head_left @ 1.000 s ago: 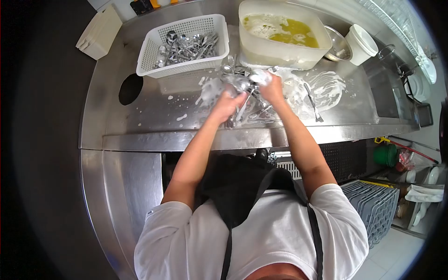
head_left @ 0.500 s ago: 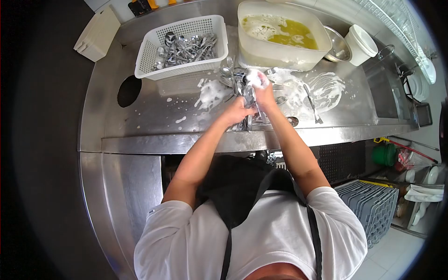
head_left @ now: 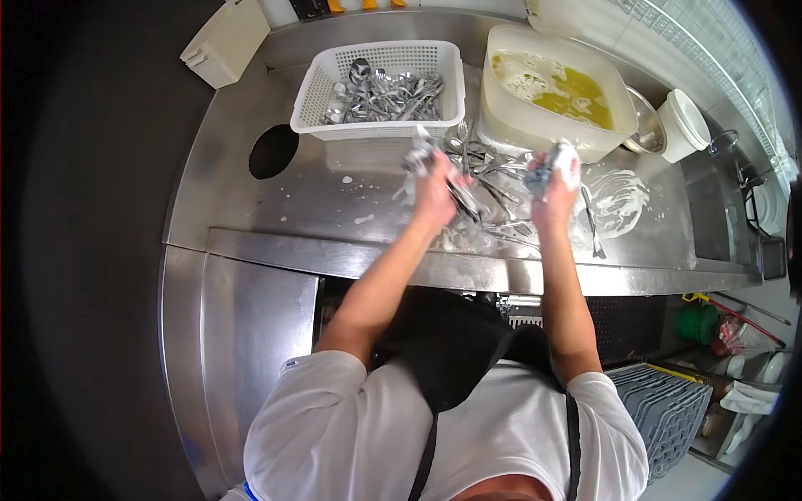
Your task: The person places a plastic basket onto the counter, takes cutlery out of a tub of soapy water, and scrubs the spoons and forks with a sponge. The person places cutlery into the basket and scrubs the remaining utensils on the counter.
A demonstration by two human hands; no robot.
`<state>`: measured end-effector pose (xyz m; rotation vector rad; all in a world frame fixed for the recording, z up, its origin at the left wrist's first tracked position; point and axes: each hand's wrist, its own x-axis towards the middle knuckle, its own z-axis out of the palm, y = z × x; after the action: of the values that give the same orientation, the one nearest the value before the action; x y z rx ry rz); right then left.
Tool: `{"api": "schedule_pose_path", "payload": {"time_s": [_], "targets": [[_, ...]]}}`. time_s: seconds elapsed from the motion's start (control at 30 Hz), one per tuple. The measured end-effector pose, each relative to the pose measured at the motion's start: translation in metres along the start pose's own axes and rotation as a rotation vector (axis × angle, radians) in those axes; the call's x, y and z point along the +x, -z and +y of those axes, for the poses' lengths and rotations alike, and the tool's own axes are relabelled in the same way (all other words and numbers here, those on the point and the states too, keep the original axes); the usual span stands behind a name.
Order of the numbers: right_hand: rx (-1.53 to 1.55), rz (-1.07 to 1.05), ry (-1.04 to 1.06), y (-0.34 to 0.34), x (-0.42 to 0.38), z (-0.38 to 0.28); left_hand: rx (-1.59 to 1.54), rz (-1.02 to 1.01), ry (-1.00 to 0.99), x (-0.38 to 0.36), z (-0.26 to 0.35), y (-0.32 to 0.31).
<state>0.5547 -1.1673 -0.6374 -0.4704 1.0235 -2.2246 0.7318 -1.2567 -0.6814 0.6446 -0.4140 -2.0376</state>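
My left hand [head_left: 435, 196] is closed round a bundle of cutlery [head_left: 464, 203], its metal ends sticking out on both sides of the fist and blurred by motion. To the right, apart from it, my right hand [head_left: 558, 192] grips a grey, foam-covered scouring pad [head_left: 540, 177]. Between and beyond the hands, loose forks and spoons [head_left: 478, 153] lie in suds on the steel counter [head_left: 334, 196]. A single long utensil [head_left: 592, 221] rests just right of my right hand. Behind my left hand stands a white perforated basket [head_left: 376, 130] piled with cutlery [head_left: 388, 96].
A large plastic tub [head_left: 543, 138] of yellowish, foamy liquid stands at the back. Beside it are a metal bowl [head_left: 647, 125] and a white bucket [head_left: 685, 125]. The counter has a round dark hole [head_left: 274, 152] at left and a sink [head_left: 710, 209] at right.
My hands were together over the cutlery and have separated: the left has moved left with the bundle, the right has moved right with the pad. The camera view has also shifted.
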Motion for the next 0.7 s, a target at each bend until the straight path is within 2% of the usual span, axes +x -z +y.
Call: {"api": "schedule_pose_path", "payload": {"time_s": [0.07,0.1,0.13,0.17,0.2,0.27,0.37,0.5,0.53,0.57,0.67,0.7], "targets": [[0.015,0.025,0.033,0.014,-0.004,-0.019,-0.092,0.0,-0.072,0.029,0.053,-0.017],[-0.018,0.002,0.084,0.026,-0.003,-0.022,-0.123,-0.023,-0.2,0.045,0.087,-0.029],[-0.062,0.034,0.13,0.033,-0.004,-0.025,-0.189,0.157,-0.298,0.062,0.116,-0.047],[-0.05,0.058,0.131,0.036,-0.01,-0.03,-0.185,0.142,-0.422,0.085,0.139,-0.046],[-0.038,0.083,0.134,0.039,-0.015,-0.035,-0.153,0.291,-0.412,0.103,0.166,-0.05],[-0.083,0.116,0.139,0.049,-0.026,-0.038,0.186,0.484,-0.431,0.149,0.205,-0.032],[-0.135,0.168,0.127,0.065,-0.038,-0.043,0.75,0.496,-0.241,0.203,0.231,0.037],[-0.242,0.274,0.112,0.083,-0.049,-0.055,1.28,0.216,-0.09,0.25,0.239,0.101],[-0.274,0.298,0.104,0.087,-0.052,-0.058,1.338,0.14,-0.079,0.261,0.24,0.113],[-0.298,0.331,0.104,0.087,-0.054,-0.061,0.862,0.275,-0.01,0.25,0.23,0.101],[-0.386,0.327,0.083,0.099,-0.049,-0.062,1.339,0.496,-0.561,0.25,0.204,0.07],[-0.453,0.316,0.088,0.107,-0.046,-0.057,1.399,0.402,-0.736,0.229,0.195,0.045]]}}
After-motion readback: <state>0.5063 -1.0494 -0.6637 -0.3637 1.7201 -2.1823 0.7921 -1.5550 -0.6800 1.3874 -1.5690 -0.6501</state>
